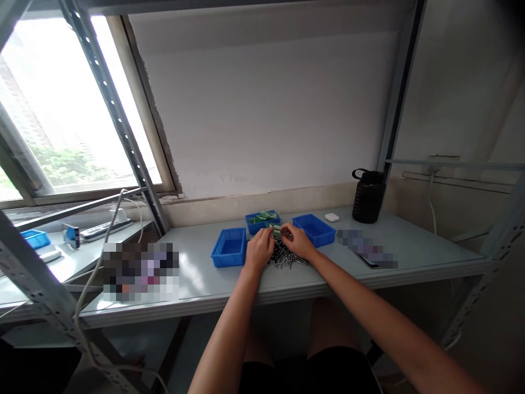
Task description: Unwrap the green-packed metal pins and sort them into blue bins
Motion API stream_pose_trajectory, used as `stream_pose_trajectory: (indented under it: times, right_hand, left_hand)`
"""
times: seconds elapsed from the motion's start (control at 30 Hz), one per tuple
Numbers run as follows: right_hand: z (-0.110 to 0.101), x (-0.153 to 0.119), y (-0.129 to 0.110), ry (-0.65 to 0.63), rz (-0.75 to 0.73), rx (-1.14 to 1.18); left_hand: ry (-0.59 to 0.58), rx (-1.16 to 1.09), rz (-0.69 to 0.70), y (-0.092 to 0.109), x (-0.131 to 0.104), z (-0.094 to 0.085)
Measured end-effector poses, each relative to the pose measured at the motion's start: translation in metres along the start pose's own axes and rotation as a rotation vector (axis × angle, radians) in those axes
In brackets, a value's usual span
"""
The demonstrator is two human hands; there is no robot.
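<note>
Both hands meet above a pile of thin, dark metal screw-like pieces (284,256) near the middle of the table. My left hand (260,250) is closed, its fingertips at one end of a small green translucent packet (276,230). From the other side, my right hand (298,242) pinches near the packet's right end; its fingertips partly hide what is between them. Behind the hands stands a blue tray (249,230) containing several similar green packets (266,217). A blue tray (228,265) sits left of my left hand, and another blue tray (324,239) is just beyond my right hand.
A black bottle (368,200) stands at the back right, with a white earphone case (332,217) left of it. Blurred-out items lie at both sides of the table (197,284). Metal shelf posts (110,98) frame the table, and a white cable (84,295) hangs at left.
</note>
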State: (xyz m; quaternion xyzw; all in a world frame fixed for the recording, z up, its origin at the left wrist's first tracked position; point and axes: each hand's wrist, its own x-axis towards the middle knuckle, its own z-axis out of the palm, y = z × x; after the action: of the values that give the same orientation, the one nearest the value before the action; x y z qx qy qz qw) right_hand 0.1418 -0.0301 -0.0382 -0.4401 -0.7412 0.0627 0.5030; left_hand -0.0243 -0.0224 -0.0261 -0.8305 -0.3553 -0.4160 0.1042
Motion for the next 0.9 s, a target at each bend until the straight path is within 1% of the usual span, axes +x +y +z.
stream_pose_trajectory:
  times: [0.1,0.27,0.4,0.5,0.63,0.73,0.83,0.9]
  right_hand:
    - [-0.0008,-0.0009,-0.0025,-0.019,-0.002,0.005]
    - [-0.0024,-0.0006,-0.005,0.007,-0.037,-0.017]
    - [-0.0015,0.0005,-0.003,0.001,-0.031,-0.019]
    - [-0.0003,0.0011,-0.0019,-0.016,-0.013,0.017]
    - [-0.0007,0.0005,-0.0058,-0.049,-0.009,0.068]
    - [-0.0024,-0.0009,-0.0093,-0.077,-0.02,0.056]
    - [-0.0032,-0.0015,-0.0086,-0.06,-0.031,-0.005]
    - [-0.0027,-0.0012,-0.0057,-0.031,-0.024,-0.028]
  left_hand:
    - [-0.012,0.017,-0.017,-0.0011,-0.0001,0.0016]
    - [0.049,0.014,-0.038,-0.0039,-0.0003,0.0064]
    - [0.058,0.01,-0.046,-0.0056,-0.0007,0.0075]
    - [0.046,0.042,0.003,-0.0059,-0.0009,0.0066]
    - [-0.006,0.073,0.087,-0.0048,-0.001,0.0054]
    - [-0.048,0.077,0.139,-0.0029,-0.0011,0.0043]
    - [-0.075,0.067,0.183,0.0003,-0.0012,0.0027]
    - [-0.084,0.056,0.189,0.0028,-0.0014,0.0017]
